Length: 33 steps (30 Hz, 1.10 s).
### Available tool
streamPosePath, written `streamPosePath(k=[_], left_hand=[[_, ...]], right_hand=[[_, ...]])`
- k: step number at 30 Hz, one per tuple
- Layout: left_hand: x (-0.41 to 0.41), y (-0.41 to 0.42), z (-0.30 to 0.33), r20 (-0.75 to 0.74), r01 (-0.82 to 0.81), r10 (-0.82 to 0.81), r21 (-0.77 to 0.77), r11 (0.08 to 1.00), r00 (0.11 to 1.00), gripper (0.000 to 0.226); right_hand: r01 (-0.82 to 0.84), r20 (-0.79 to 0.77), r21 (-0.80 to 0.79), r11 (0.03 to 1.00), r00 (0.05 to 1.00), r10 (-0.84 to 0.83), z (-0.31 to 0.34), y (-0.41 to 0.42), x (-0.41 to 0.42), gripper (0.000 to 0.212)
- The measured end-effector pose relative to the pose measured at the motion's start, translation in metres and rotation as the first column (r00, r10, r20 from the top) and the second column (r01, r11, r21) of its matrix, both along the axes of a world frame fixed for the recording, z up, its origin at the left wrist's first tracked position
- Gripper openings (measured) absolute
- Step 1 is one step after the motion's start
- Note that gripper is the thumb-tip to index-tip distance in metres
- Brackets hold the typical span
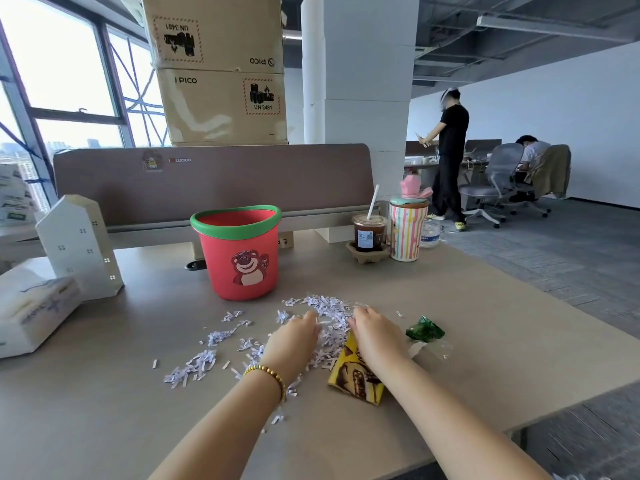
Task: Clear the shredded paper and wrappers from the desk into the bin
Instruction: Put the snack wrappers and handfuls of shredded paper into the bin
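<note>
yellow wrapper (355,374) partly covered by right hand (375,336) | both hands laid loosely curled on shredded paper (329,315), left hand (294,341) beside | green wrapper (425,329) right | bin (240,252) upright behind, coffee cup (369,233) far right

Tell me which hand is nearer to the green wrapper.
Right. The right hand rests on the shredded paper just left of the green wrapper; the left hand lies farther left, beyond it.
</note>
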<state>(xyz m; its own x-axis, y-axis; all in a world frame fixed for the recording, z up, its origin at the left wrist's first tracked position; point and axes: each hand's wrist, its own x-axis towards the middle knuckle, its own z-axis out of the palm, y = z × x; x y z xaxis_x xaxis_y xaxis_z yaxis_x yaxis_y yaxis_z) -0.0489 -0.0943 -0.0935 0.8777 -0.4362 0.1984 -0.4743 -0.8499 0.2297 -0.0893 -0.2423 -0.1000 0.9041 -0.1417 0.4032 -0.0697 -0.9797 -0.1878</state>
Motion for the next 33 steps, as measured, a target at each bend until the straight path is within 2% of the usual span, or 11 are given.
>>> streamPosePath(k=[3, 7, 16, 20, 25, 33], left_hand=[[0.008, 0.001, 0.009, 0.019, -0.005, 0.005, -0.029, 1.0, 1.0, 0.013], [0.014, 0.005, 0.025, 0.063, 0.022, -0.012, -0.159, 0.987, 0.998, 0.025], [0.018, 0.016, 0.059, 0.067, 0.035, -0.013, -0.342, 0.939, 0.998, 0.03], [0.021, 0.023, 0.078, 0.09, 0.043, -0.012, -0.352, 0.935, 0.996, 0.03], [0.035, 0.041, 0.111, 0.185, 0.061, 0.004, -0.344, 0.937, 0.983, 0.028], [0.079, 0.071, 0.173, 0.287, 0.015, 0.097, -0.362, 0.932, 0.953, 0.026]], right_hand=[[-0.023, 0.005, -0.02, 1.0, 1.0, 0.023, 0.007, 0.0, 0.004, 0.03], [-0.028, 0.04, 0.028, 0.999, 0.999, 0.026, 0.021, 0.0, 0.007, 0.03], [-0.024, 0.109, 0.185, 0.982, 0.994, 0.003, 0.054, -0.003, 0.015, 0.037], [-0.07, 0.131, 0.245, 0.967, 0.991, 0.039, 0.078, 0.009, 0.024, 0.036], [-0.139, 0.182, 0.245, 0.959, 0.979, 0.095, 0.108, 0.029, 0.046, 0.045], [-0.243, 0.28, 0.228, 0.943, 0.944, 0.175, 0.15, 0.059, 0.088, 0.045]])
